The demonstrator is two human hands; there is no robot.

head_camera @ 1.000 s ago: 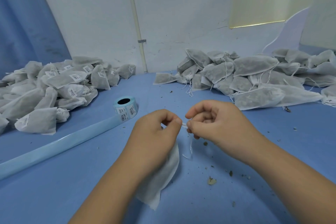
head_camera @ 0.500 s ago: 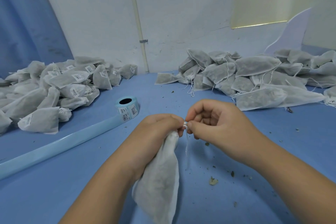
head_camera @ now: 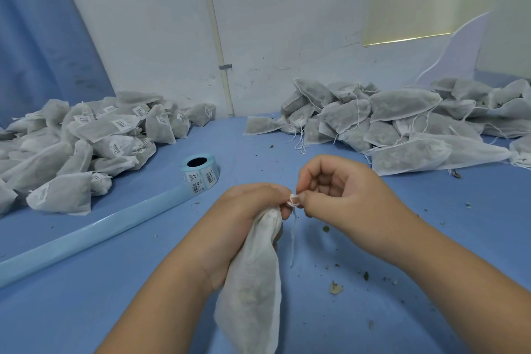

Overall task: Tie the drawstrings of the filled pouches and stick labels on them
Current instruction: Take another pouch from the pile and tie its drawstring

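One filled pouch is at six o'clock, my left hand gripping its gathered neck, my right hand pinching the drawstring; I judge the knot needs pulling snug before labelling.

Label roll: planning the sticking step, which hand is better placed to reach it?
Probably left: the left hand, gripping the pouch, is nearer the label roll; the right hand pinches the drawstring farther off.
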